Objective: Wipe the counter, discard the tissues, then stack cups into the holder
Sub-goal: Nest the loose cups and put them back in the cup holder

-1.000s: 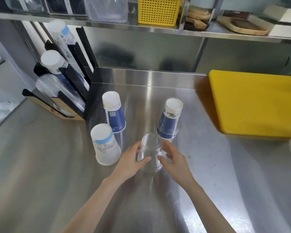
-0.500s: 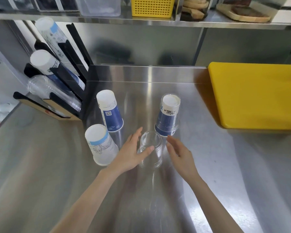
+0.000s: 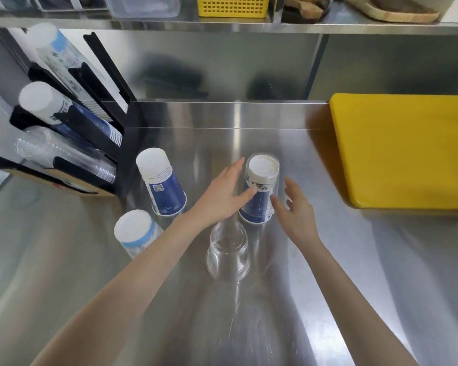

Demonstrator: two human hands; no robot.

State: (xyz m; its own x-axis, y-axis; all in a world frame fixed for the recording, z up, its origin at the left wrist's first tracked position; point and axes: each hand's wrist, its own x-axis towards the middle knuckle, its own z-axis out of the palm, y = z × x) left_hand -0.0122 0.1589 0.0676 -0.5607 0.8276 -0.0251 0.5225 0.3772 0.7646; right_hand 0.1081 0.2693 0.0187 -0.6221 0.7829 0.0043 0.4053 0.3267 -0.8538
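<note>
Desk (image 3: 328, 260), stainless steel: four upside-down cups in front of me. Item one, a blue-and-white paper cup with a clear plastic cup over it (image 3: 261, 188), centre; my left hand (image 3: 222, 196) lies against its left side with fingers straight and the thumb touching the wall, gripping nothing; my right hand (image 3: 295, 207) hovers just beside its right side, fingers spread and relaxed, and I cannot tell whether it touches. Item two, a clear plastic cup (image 3: 228, 253), alone, nearer to me between my forearms. Item three, a blue paper cup (image 3: 163, 183), to the left. Item four, a white cup with a light-blue band (image 3: 136, 232), nearest left. Black cup holder (image 3: 95, 133), far left, carrying slanted stacks of paper and clear cups. Yellow board (image 3: 402, 151), right. Shelf above bears a yellow basket (image 3: 232, 6).
</note>
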